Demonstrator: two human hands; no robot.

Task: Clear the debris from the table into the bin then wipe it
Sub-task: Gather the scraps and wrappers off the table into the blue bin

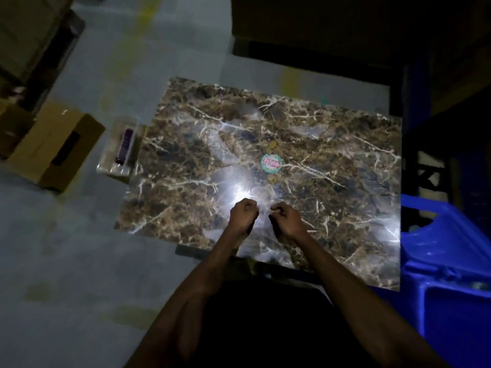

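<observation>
Near the glossy marble-patterned table's [332, 155] middle, we are seeing a round green-and-red sticker [271, 163] lying flat; our left hand [243, 215] and right hand [285, 217] are curling, seemingly empty.

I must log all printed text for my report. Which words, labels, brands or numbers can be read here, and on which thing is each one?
Round sticker on the marble table: red lettering, too blurred to read.
Purple item in the clear container: no legible text.
Cardboard box: no text visible.

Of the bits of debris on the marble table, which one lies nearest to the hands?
The round green-and-red sticker lies nearest the left hand and right hand. The small yellowish scrap lies beyond it, farther up the brown marble table.
</observation>
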